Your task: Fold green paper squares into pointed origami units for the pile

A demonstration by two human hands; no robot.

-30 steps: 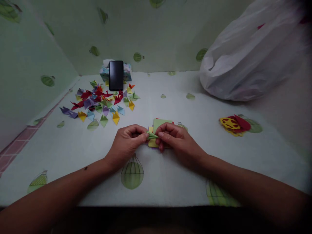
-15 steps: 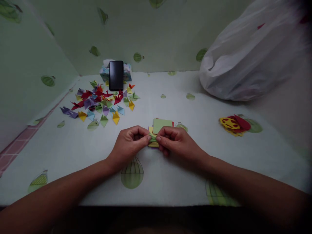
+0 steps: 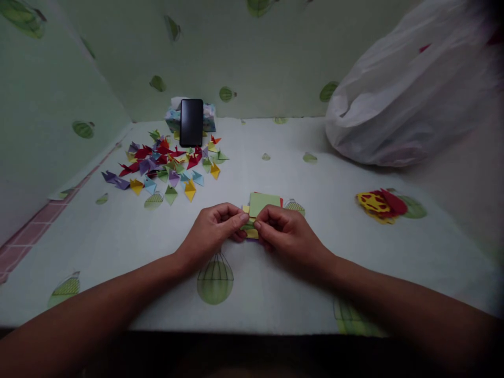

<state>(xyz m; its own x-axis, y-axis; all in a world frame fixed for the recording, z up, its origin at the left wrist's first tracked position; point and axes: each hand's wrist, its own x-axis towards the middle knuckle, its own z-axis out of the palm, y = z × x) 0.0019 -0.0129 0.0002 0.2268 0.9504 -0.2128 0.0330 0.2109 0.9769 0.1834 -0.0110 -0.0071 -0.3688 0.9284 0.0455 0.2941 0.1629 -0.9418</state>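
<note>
Between my two hands is a small folded green paper (image 3: 249, 226), partly hidden by the fingers. My left hand (image 3: 218, 226) pinches its left end, thumb on top. My right hand (image 3: 285, 228) grips the right end between thumb and forefinger. Just beyond and beneath them lies a stack of square coloured papers; a light green sheet (image 3: 263, 203) is on top at the back, with yellow, red and purple edges showing. Farther off to the left, a pile of small folded paper birds (image 3: 159, 160) in red, purple, green, blue and yellow is spread on the table.
Behind the pile, a black phone (image 3: 191, 123) leans on a tissue box (image 3: 210, 118). A large white plastic bag (image 3: 378, 121) bulges at the back right. Red and yellow cut-out pieces (image 3: 380, 205) lie on the right of the patterned tablecloth (image 3: 129, 239).
The left thumb and fingers have shifted slightly on the green paper, with more of the left fingertips showing below. The whole view has moved a little, so things sit slightly farther right.
</note>
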